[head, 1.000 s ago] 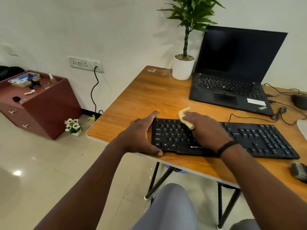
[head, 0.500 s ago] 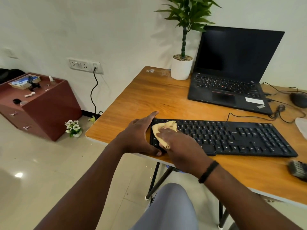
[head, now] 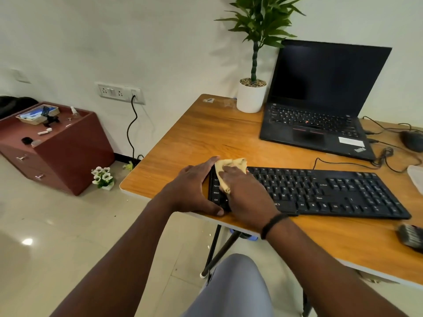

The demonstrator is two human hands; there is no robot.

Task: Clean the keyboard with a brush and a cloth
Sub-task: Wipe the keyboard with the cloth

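Crumpled yellow cloth on black keyboard

From my remote view, the table showed a smooth, semi-gloss wood-grain top; the keyboard was matt black plastic; the cloth looked soft, crumpled, pale yellow fabric; the floor was glossy tile; the cabinet was smooth reddish-brown laminate.

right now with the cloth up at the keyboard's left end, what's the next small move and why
Probably sweep the cloth rightward along the key rows. The right hand presses it on the far-left keys, the left hand braces the keyboard at that end, and the rest of the keys lie uncovered to the right.
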